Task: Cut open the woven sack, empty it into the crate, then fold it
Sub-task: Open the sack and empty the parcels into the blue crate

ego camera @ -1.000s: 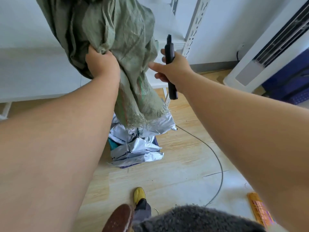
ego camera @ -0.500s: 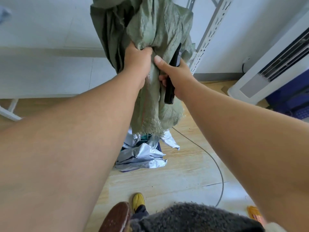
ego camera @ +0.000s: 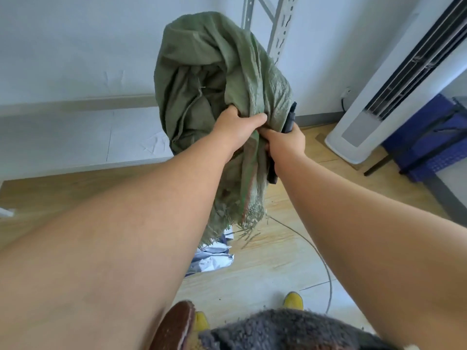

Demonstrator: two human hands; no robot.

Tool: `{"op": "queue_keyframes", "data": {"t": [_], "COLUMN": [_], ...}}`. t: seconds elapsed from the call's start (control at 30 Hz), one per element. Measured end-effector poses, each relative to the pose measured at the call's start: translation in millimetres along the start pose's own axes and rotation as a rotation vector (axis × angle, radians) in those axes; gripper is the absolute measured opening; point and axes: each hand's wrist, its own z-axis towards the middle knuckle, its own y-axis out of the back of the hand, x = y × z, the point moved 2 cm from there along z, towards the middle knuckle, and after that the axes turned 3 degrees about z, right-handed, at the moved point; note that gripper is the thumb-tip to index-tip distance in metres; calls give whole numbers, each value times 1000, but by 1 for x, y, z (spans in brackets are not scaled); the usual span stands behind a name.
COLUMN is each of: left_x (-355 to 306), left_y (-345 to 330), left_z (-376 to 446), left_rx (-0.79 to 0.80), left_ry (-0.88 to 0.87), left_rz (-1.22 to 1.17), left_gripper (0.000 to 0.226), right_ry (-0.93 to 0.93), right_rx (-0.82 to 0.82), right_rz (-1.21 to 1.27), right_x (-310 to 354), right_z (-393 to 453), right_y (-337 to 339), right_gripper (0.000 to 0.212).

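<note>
The green woven sack (ego camera: 207, 79) hangs crumpled in the air in front of me, its frayed cut edge pointing down toward the floor. My left hand (ego camera: 236, 127) grips a bunch of the sack's fabric at mid-height. Right beside it, my right hand (ego camera: 286, 144) holds a black utility knife (ego camera: 290, 117) upright and presses against the sack; whether its fingers also pinch fabric is hidden. Below the sack, silver-wrapped packages (ego camera: 212, 256) lie in a heap; my left arm hides most of them, and the crate is not visible.
A white table (ego camera: 75, 137) stands at the left, with a metal rack post (ego camera: 278, 29) behind the sack. A white tower unit (ego camera: 394, 97) and blue crates (ego camera: 429, 137) stand at the right. A thin cable (ego camera: 321, 258) curves over the wooden floor near my yellow shoes (ego camera: 293, 300).
Both hands came together on the sack and lowered it, so its bunched top is now in view. The knife moved from apart at the right to against the fabric.
</note>
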Motion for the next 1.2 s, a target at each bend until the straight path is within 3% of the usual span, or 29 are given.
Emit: {"op": "queue_keyframes", "data": {"t": [0.13, 0.3, 0.5, 0.63, 0.83, 1.2], "left_x": [-2, 1, 6, 32, 66, 106], "left_y": [-51, -136, -244, -270, -253, -292], "left_z": [15, 54, 104, 127, 184, 267], "left_rx": [116, 71, 75, 59, -33, -8], "left_ry": [92, 179, 208, 288, 390, 470], "left_rz": [29, 48, 65, 92, 158, 189], "left_gripper": [38, 70, 69, 69, 66, 67], "right_ry": [0, -22, 36, 66, 82, 1], "right_rx": [-106, -159, -121, -58, 102, 147], "right_rz": [-70, -142, -344, -487, -679, -904], "right_x": [-8, -18, -21, -33, -51, -86], "right_z": [45, 106, 185, 231, 288, 393], "right_y": [73, 164, 237, 240, 203, 190], "right_gripper": [19, 17, 18, 16, 16, 16]}}
